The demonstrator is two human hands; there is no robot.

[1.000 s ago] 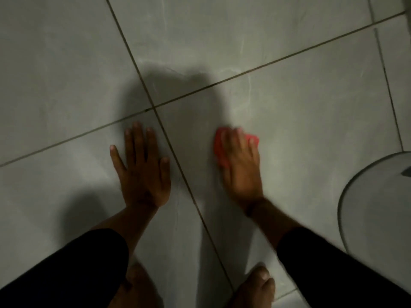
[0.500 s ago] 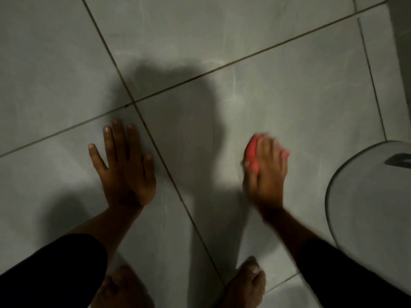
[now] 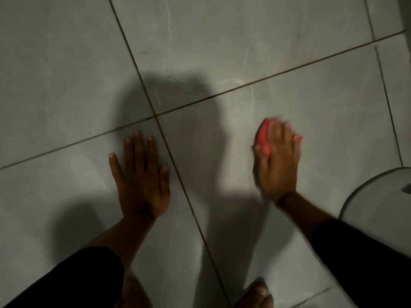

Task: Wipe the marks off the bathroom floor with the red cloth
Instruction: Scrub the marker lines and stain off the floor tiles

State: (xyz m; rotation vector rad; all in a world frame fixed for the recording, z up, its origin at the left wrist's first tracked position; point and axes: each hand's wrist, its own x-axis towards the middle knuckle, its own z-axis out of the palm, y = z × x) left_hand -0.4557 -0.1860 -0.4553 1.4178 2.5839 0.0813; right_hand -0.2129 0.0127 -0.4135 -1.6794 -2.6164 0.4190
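My right hand [image 3: 278, 165] presses a bunched red cloth [image 3: 263, 138] onto a grey floor tile [image 3: 322, 121], right of centre. Only the cloth's left edge and a bit by my little finger show; my fingers cover the rest. My left hand [image 3: 142, 176] lies flat on the neighbouring tile, fingers spread, holding nothing. It sits just left of a dark grout line [image 3: 178, 174]. Pale streaks [image 3: 252, 96] mark the tile beyond the cloth. Both forearms wear black sleeves.
A rounded white fixture [image 3: 378, 207] fills the right edge, close to my right forearm. My bare feet [image 3: 255, 294] sit at the bottom of the view. My shadow darkens the tiles between my hands. Grout lines cross near the centre.
My right hand slid the cloth from beside the grout line out to the right, towards the white fixture. My left hand stayed planted flat on its tile.
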